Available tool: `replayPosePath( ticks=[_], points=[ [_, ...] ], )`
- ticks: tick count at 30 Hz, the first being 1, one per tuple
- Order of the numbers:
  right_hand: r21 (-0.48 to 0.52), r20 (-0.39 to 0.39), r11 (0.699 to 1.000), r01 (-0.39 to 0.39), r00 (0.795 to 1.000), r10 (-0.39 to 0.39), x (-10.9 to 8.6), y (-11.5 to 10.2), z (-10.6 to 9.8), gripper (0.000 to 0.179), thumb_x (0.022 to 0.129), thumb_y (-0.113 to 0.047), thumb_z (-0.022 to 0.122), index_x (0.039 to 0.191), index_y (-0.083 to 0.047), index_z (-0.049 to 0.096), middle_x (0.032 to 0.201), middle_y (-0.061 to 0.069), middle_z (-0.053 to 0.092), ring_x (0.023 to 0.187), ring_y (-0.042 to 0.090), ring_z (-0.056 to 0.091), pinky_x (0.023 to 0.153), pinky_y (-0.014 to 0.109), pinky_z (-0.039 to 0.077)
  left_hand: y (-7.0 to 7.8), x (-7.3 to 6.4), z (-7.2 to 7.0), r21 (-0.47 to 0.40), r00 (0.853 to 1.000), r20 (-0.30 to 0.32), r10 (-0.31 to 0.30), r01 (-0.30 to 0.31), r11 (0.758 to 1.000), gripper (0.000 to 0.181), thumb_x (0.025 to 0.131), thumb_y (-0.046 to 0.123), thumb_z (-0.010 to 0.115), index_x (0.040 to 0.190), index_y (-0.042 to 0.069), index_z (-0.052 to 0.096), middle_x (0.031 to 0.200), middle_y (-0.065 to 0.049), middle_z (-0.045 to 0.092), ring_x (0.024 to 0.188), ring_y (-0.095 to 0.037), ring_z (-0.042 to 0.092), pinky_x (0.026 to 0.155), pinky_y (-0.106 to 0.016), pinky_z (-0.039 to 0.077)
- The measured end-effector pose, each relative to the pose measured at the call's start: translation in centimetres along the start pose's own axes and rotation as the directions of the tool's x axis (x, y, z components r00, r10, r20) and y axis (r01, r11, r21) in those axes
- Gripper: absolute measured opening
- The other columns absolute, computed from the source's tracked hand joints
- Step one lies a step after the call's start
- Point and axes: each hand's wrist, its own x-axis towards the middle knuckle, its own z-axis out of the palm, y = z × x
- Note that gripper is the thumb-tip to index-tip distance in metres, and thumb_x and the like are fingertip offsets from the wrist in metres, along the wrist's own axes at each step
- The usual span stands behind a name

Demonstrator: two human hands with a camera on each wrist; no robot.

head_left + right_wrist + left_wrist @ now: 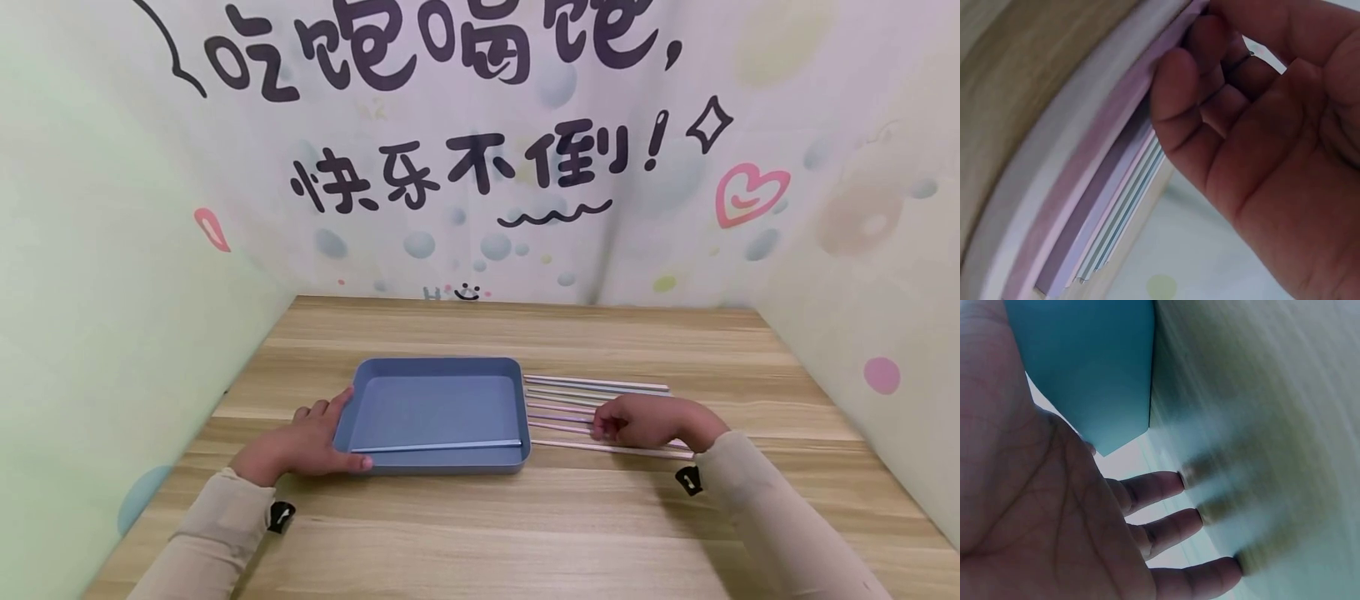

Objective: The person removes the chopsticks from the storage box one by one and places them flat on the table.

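Observation:
My left hand rests at the left end of a blue rectangular tray, thumb over the front left corner. In the left wrist view its fingers reach out straight beside the tray's wall. One pale chopstick lies along the front inside the tray. Right of the tray, several pastel chopsticks lie side by side on the table. Over them is my right hand, fingers curled down at a pink chopstick, with a white chopstick alongside. Thumb and fingertip contact is partly hidden.
The wooden table is bordered at the back by a printed cloth wall, with pale walls at left and right. Black wrist straps show at both sleeves.

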Motion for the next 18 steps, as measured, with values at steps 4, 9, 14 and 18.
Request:
replayPosePath(
  ticks=[4,9,14,18],
  points=[
    [0.014,-0.004,1.000,-0.008,1.000,0.008,-0.09,-0.10,0.03,0.026,0.086,0.013,0.052,0.093,-0.009,0.065,0.078,-0.004,0.053,0.073,0.007,0.048,0.068,0.024,0.040,0.07,-0.06,-0.07,-0.002,1.000,0.002,0.003,-0.003,1.000,0.122,0.076,0.065,0.075,0.155,-0.003,0.011,0.137,-0.038,0.035,0.122,-0.058,0.035,0.092,-0.067,0.039],
    [0.039,-0.002,0.999,-0.015,1.000,0.015,-0.09,-0.15,-0.03,0.025,0.086,0.012,0.052,0.093,-0.009,0.064,0.079,-0.003,0.053,0.073,0.009,0.047,0.067,0.024,0.039,-0.09,0.02,0.05,-0.001,1.000,0.000,0.001,-0.001,1.000,0.123,0.075,0.066,0.074,0.155,-0.003,0.011,0.137,-0.038,0.036,0.122,-0.058,0.034,0.092,-0.067,0.039],
    [0.007,-0.002,0.999,-0.034,0.999,0.034,-0.11,-0.21,-0.23,0.022,0.088,0.009,0.053,0.095,-0.009,0.064,0.080,-0.004,0.053,0.073,0.009,0.048,0.068,0.025,0.040,-0.04,-0.05,0.02,0.001,1.000,0.000,0.000,0.000,1.000,0.123,0.076,0.066,0.074,0.155,-0.003,0.011,0.136,-0.038,0.036,0.122,-0.059,0.034,0.092,-0.067,0.039],
    [-0.054,-0.020,0.998,-0.043,0.999,0.042,-0.27,-0.31,-0.40,0.020,0.090,0.005,0.056,0.096,-0.012,0.064,0.079,-0.007,0.053,0.073,0.007,0.048,0.068,0.026,0.041,0.10,-0.13,-0.09,0.002,1.000,-0.002,0.004,-0.004,1.000,0.122,0.076,0.065,0.075,0.155,-0.004,0.011,0.136,-0.038,0.036,0.122,-0.059,0.035,0.092,-0.066,0.040]
  ],
)
